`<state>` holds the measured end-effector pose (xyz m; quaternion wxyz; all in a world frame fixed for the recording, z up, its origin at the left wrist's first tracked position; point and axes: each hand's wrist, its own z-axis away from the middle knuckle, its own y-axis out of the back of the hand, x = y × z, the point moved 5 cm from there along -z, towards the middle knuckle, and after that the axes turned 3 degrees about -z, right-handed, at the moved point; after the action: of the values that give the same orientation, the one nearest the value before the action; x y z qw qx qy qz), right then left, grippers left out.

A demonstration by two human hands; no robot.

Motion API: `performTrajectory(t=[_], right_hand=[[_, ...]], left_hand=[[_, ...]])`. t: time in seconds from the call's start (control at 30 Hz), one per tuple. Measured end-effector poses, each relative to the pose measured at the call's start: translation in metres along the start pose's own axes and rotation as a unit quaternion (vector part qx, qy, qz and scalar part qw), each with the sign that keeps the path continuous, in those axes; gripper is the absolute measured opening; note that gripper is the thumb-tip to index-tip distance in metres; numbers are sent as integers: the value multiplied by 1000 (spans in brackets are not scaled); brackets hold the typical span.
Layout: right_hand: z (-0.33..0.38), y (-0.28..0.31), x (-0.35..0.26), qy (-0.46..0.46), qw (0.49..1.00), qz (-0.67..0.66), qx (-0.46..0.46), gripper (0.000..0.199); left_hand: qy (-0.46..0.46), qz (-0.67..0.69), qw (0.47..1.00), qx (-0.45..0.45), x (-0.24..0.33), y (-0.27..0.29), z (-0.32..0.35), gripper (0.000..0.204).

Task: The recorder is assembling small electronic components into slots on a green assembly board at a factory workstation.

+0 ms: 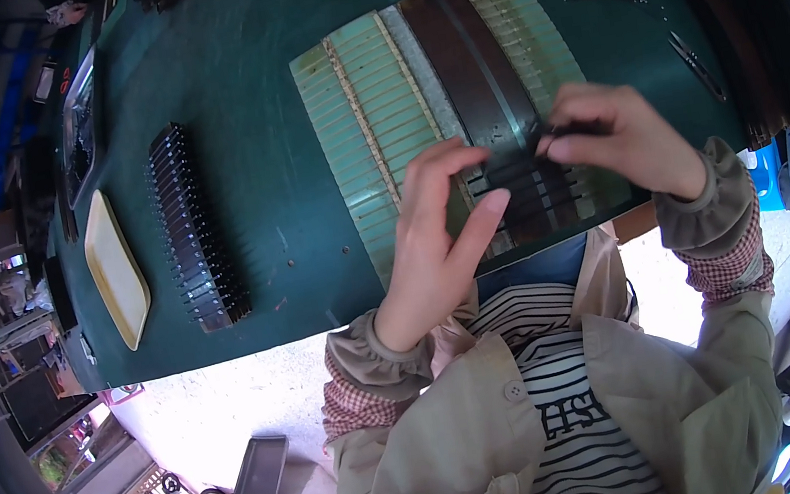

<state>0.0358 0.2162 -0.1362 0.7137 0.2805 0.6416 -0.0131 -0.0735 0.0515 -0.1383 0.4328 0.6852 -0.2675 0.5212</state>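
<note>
I see the right hand (627, 135) pinching a thin, dark, blurred piece (556, 134) over the four o'clock part of a pale-green, grooved rectangular board (374, 73), whose grooves probably keep spacing; at eight o'clock from it, the left hand (434, 236) parts thumb from fingers, perhaps for guiding.

From where I stand, the green table (252, 166) looks smooth with a dull sheen, and the ribbed, pale green board (384, 97) seems like faintly glossy plastic beside a sleek, shiny brown strip (450, 62). To the left, the cream tray (117, 276) looks smooth and plastic; the person's sleeve (379, 348) is matt, gathered cloth.
</note>
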Motion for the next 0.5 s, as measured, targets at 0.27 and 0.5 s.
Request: performTrajectory(t=[0.27, 0.5], right_hand=[[-9, -9, 5, -52, 996, -39, -52, 13], [-17, -17, 13, -51, 997, -14, -56, 12]], left_hand=[[-98, -163, 980, 60, -14, 16, 1, 11], [-101, -210, 971, 59, -16, 16, 11, 13]])
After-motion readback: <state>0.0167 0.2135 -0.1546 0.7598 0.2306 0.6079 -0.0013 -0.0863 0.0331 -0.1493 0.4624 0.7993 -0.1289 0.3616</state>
